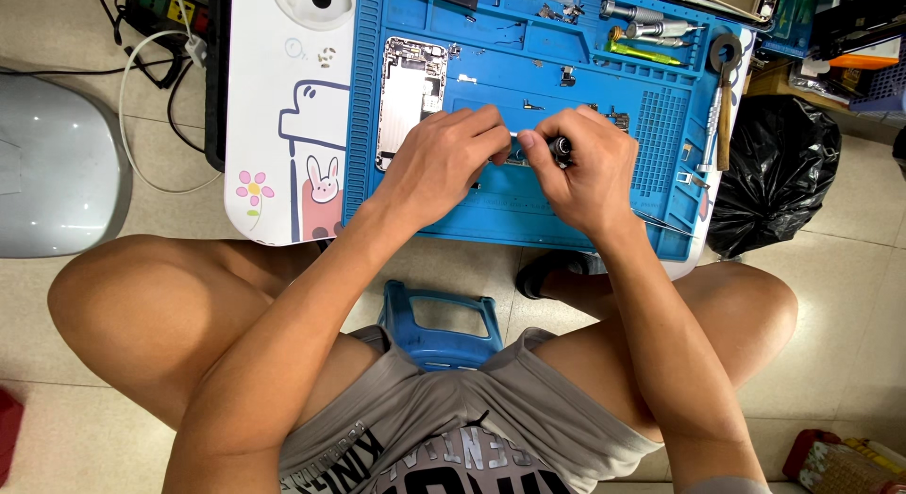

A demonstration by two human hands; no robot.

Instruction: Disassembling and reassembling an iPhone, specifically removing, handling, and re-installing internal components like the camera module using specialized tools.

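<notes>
Over the middle of the blue mat [491, 216], both hands meet: the right hand [590, 168] is clamped around a small screwdriver [557, 147], and the left hand [444, 159] has its fingers pinched together at the tip. I'd say keep the driver straight and pressure light. An opened phone [408, 98] lies near the mat's far left corner.

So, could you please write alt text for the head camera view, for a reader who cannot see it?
Seen from above, a seated person's left hand and right hand meet over a blue work mat; the right grips a small dark-handled screwdriver. An opened phone lies left of the hands, with tools along the mat's far edge.
</notes>
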